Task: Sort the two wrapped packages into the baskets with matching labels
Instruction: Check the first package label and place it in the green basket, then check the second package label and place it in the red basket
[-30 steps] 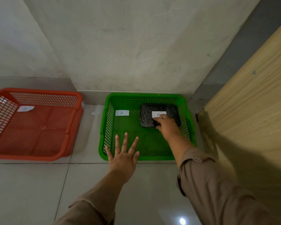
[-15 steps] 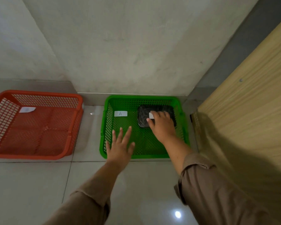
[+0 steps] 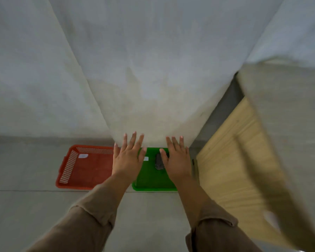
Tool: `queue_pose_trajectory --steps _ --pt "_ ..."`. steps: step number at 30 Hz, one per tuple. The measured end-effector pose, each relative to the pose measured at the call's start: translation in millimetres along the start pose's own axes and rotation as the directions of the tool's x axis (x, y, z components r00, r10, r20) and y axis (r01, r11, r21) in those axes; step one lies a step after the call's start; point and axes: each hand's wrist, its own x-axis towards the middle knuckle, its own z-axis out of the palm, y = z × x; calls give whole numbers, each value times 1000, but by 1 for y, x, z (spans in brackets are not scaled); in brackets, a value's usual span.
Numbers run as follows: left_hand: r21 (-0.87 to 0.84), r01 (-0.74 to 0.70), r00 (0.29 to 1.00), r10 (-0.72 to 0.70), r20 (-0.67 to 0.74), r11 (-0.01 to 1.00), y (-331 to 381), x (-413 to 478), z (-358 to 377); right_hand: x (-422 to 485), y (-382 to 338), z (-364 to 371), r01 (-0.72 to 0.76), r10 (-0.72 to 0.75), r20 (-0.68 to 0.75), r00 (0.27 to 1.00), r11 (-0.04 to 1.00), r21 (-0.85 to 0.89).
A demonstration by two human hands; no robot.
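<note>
Grey tiled floor (image 3: 25, 206) meets a pale plaster wall (image 3: 144, 70), and far more of that wall fills the view than half a second ago, since the head camera has tipped upward and the picture has gone blurry. Against the wall sits the green basket (image 3: 153, 184), with the red basket (image 3: 84, 171) just to its left and a light wooden panel (image 3: 235, 160) to its right. Inside the green basket, toward its back right part, lies the dark wrapped package (image 3: 159, 163), with a small white label (image 3: 146, 158) to its left on the basket floor. The right hand (image 3: 176, 160), which lay on the package before, is now lifted off it, fingers stretched out flat and holding nothing, partly hiding the package from view. The left hand (image 3: 128, 159) has also risen, above the green basket's left edge, fingers spread wide and empty. Both brown sleeves (image 3: 91, 224) reach in from below. Another white label (image 3: 83, 156) lies in the red basket's back left corner.
</note>
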Motion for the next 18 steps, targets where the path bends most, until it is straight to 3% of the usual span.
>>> queue_pose_trajectory --steps 4,9,18 --pt "2 -4 999 4 -33 1000 52 -44 -111 -41 -45 -118 20 -20 -40 999 1000 19" --pt "77 -89 994 94 -63 993 92 -108 -187 -99 -74 -215 130 -121 -139 983 990 55" --pt "123 -111 988 123 -95 986 129 -169 -227 -163 -79 -275 157 -148 -186 971 987 31"
